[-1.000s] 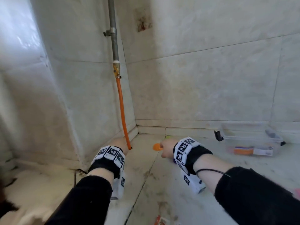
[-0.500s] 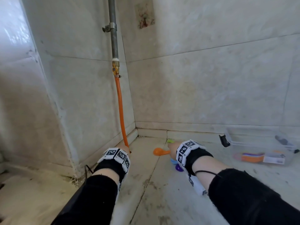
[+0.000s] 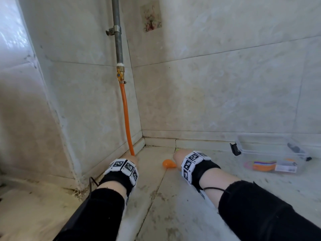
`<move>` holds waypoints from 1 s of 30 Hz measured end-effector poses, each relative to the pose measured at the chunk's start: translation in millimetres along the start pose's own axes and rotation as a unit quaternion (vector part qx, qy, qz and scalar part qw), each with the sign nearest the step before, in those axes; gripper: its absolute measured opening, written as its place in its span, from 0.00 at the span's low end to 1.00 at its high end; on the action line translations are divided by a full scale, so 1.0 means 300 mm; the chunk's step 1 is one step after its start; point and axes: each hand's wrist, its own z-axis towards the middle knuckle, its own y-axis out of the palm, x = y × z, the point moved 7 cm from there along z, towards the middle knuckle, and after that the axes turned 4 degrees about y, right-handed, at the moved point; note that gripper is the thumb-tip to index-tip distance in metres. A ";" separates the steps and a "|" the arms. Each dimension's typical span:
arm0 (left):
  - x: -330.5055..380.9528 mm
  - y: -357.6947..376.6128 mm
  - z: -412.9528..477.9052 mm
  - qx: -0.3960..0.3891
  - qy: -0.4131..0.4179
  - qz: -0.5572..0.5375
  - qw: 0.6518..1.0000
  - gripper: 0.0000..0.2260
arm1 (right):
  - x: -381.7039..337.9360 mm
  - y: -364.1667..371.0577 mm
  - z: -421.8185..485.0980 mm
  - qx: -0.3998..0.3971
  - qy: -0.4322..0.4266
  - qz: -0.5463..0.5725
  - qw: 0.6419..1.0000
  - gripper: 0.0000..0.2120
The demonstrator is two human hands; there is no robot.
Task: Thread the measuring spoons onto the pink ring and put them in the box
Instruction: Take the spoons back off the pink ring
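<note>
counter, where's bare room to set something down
Bare: the counter between the right forearm and the clear box, and the near strip between both forearms. Crowded: the corner by the orange hose, where the left hand, right hand and orange spoon are.

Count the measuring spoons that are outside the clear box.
1 is plain: the orange spoon, just left of the right hand. A green sliver beyond that hand may be another; the hand may hide more.
</note>
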 end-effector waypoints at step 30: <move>1.067 -0.314 -0.587 0.066 0.210 -0.806 0.550 0.08 | 0.906 -0.153 -0.489 0.119 0.134 0.596 0.783 0.11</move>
